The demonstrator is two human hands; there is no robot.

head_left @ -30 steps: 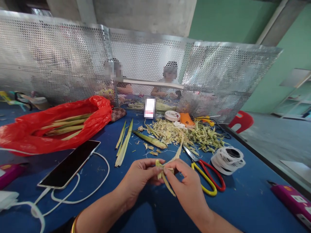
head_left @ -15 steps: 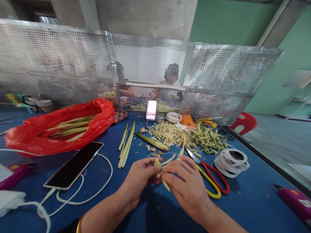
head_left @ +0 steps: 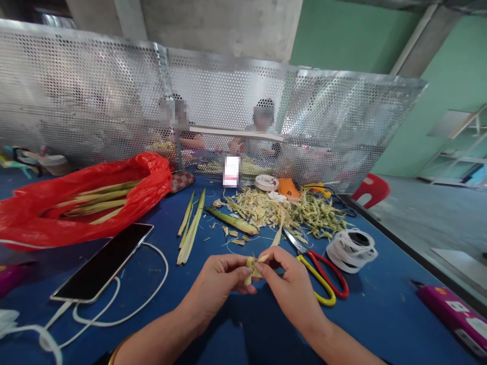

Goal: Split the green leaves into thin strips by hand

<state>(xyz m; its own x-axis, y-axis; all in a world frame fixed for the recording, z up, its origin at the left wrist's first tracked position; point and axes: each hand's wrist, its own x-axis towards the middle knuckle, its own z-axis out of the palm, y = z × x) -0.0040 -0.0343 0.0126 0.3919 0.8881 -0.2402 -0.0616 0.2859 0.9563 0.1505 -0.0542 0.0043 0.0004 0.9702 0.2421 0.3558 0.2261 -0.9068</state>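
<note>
My left hand [head_left: 220,278] pinches a small folded piece of pale green leaf strip [head_left: 249,268] between thumb and fingers, above the blue table. My right hand [head_left: 291,279] grips the same piece from the right, its thumb and forefinger closed on a pale strip end. The fingers partly cover the piece, so its full shape is hidden. Just right of my right hand lie scissors [head_left: 299,243] with one yellow and one red handle. Ahead lie a thick green leaf shoot [head_left: 234,221], long leaf strips [head_left: 193,228] and a heap of pale leaf pieces [head_left: 258,205].
A heap of greener small pieces [head_left: 321,217] and a white ribbon roll [head_left: 344,257] lie at right. A red plastic bag [head_left: 152,172] holding leaves and a cabled phone [head_left: 104,263] are at left. Behind a perforated metal screen [head_left: 224,86] sit two people.
My right hand has gone from fingers spread over the piece to a thumb-and-forefinger pinch. The strip end that hung below is no longer visible there. The whole view has shifted slightly.
</note>
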